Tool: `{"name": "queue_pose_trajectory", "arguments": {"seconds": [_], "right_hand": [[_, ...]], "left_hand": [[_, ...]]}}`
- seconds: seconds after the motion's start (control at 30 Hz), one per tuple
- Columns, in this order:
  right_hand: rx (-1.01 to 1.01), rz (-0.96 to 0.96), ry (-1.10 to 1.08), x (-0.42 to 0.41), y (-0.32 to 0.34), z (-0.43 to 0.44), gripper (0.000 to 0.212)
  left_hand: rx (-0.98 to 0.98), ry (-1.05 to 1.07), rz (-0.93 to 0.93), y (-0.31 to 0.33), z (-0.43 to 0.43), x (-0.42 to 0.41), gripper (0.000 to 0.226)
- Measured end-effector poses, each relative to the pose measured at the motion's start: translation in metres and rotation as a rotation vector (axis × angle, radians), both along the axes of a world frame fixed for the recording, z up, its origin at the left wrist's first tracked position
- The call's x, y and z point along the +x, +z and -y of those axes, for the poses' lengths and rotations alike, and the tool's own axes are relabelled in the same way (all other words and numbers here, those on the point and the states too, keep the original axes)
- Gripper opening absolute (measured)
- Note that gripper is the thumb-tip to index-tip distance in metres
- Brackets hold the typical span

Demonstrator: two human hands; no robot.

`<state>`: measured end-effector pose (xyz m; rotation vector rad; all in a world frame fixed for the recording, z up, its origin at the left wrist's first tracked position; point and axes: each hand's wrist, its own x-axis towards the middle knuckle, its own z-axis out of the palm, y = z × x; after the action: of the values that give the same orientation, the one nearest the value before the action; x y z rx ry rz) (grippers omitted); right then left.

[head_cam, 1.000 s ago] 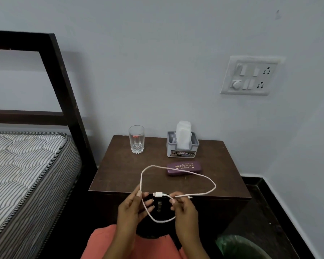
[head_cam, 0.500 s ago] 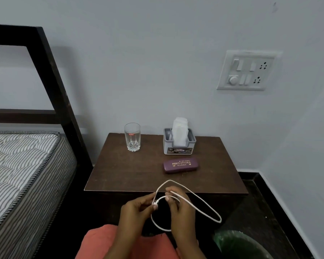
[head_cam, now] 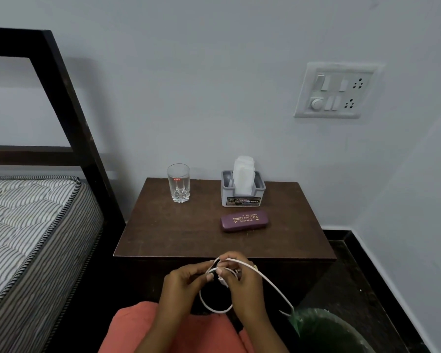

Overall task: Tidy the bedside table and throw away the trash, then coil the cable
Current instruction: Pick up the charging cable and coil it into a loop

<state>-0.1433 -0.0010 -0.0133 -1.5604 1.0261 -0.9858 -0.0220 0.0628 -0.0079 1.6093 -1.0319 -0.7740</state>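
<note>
Dim, even light; soft shadows, wide-angle bend at edges, sharp focus.

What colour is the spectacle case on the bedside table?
The spectacle case is dark purple with gold lettering, seen clearly in the head view.

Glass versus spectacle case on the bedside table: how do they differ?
The glass stands upright, clear and empty, at the back left; the spectacle case lies flat, opaque purple with gold lettering, closed, nearer the middle. Both rest on the bedside table, untouched by either hand.

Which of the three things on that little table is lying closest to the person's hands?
The purple spectacle case, lying flat nearest the table's front edge. The drinking glass and the grey tissue holder stand farther back, by the wall.
</note>
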Motion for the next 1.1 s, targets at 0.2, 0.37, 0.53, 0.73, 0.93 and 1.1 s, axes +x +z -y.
{"name": "queue_pose_trajectory", "arguments": {"seconds": [0.2, 0.37, 0.53, 0.73, 0.93, 1.1], "right_hand": [[0.084, 0.109, -0.017, 0.003, 0.002, -0.002, 0.022], [0.370, 0.189, -0.192, 0.001, -0.015, 0.013, 0.029], [0.384, -0.017, -0.182, 0.003, -0.020, 0.007, 0.024], [-0.346, -0.236, 0.075, 0.002, 0.005, 0.007, 0.058], [-0.221, -0.213, 0.144, -0.006, 0.022, 0.007, 0.026], [-0.114, -0.016, 0.098, -0.011, 0.059, 0.002, 0.029]], "left_hand": [[-0.012, 0.084, -0.044, 0.001, 0.001, -0.001, 0.035], [-0.071, 0.320, -0.199, -0.001, 0.004, 0.007, 0.024], [-0.116, 0.344, -0.118, 0.001, 0.002, 0.008, 0.036], [-0.256, 0.226, 0.347, 0.020, -0.005, 0.004, 0.046], [-0.393, 0.178, 0.457, 0.031, -0.009, 0.001, 0.034], [-0.443, 0.409, 0.140, 0.056, -0.001, -0.009, 0.036]]}}
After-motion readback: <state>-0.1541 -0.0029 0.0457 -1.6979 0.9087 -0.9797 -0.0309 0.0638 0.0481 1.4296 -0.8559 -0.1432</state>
